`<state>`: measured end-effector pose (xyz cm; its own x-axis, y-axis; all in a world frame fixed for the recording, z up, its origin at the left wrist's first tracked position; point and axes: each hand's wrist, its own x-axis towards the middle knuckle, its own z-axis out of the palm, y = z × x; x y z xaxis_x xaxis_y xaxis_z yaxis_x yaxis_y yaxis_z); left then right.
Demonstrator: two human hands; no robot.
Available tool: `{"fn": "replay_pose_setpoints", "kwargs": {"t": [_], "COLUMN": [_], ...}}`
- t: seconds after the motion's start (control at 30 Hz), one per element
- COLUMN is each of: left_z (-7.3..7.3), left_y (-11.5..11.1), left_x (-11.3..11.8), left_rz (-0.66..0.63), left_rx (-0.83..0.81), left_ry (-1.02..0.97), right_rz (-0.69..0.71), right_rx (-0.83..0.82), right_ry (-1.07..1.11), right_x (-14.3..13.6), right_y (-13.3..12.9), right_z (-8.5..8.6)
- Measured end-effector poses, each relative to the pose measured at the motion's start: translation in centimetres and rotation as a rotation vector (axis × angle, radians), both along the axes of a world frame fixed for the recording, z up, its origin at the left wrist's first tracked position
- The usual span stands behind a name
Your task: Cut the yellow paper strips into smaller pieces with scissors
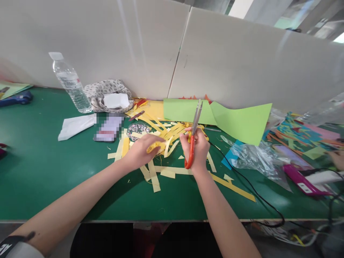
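My right hand [200, 148] is closed around a pair of scissors [191, 150] with red handles. The blades point up and away from me, nearly together. To its left, my left hand [142, 150] reaches over a heap of yellow paper strips [172, 132], thumb and fingers curved toward each other at a curled pale yellow strip [168, 147]. Its fingertips seem to pinch that strip, though the contact is partly blurred. Loose cut strips [154, 179] and small scraps lie on the green table [107, 200] below both hands.
A water bottle [71, 86], a spotted pouch [104, 87] and a phone [109, 129] stand or lie at left. Green paper sheets [239, 122] lean against the partition [242, 61]. A plastic bag [258, 157], black cable [249, 184] and magenta device [303, 182] lie right, near another person's hand [337, 157].
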<state>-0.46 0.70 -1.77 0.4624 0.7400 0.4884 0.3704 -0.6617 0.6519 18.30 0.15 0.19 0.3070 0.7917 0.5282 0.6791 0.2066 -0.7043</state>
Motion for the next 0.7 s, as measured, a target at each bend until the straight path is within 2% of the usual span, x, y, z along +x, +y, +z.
{"fn": "replay_pose_setpoints", "kwargs": {"t": [0.1,0.2,0.3,0.53,0.6,0.7], "left_z": [0.1,0.3,0.2,-0.5,-0.5,-0.3], "left_y": [-0.6,-0.9,-0.9,-0.9,-0.9,-0.8], "left_x": [0.2,0.5,0.5,0.6,0.6,0.5], "left_rz": [-0.217,-0.2,-0.133,-0.143,-0.147,-0.177], "left_rx": [0.304,0.42,0.431,0.372,0.331,0.288], "left_ry": [0.34,0.523,0.596,0.576,0.553,0.499], "right_rz": [-0.161,-0.285,-0.33,-0.277,-0.249,-0.189], "right_rx": [0.034,-0.001,-0.074,-0.143,-0.221,-0.47], "right_ry": [-0.116,-0.269,-0.358,-0.57,-0.691,-0.83], "right_x": [1.1,1.9,2.2,2.1,2.6,3.6], "right_y": [0.3,0.5,0.7,0.8,0.4,-1.3], "right_z": [0.6,1.2,1.2,0.9,1.4,2.1]}}
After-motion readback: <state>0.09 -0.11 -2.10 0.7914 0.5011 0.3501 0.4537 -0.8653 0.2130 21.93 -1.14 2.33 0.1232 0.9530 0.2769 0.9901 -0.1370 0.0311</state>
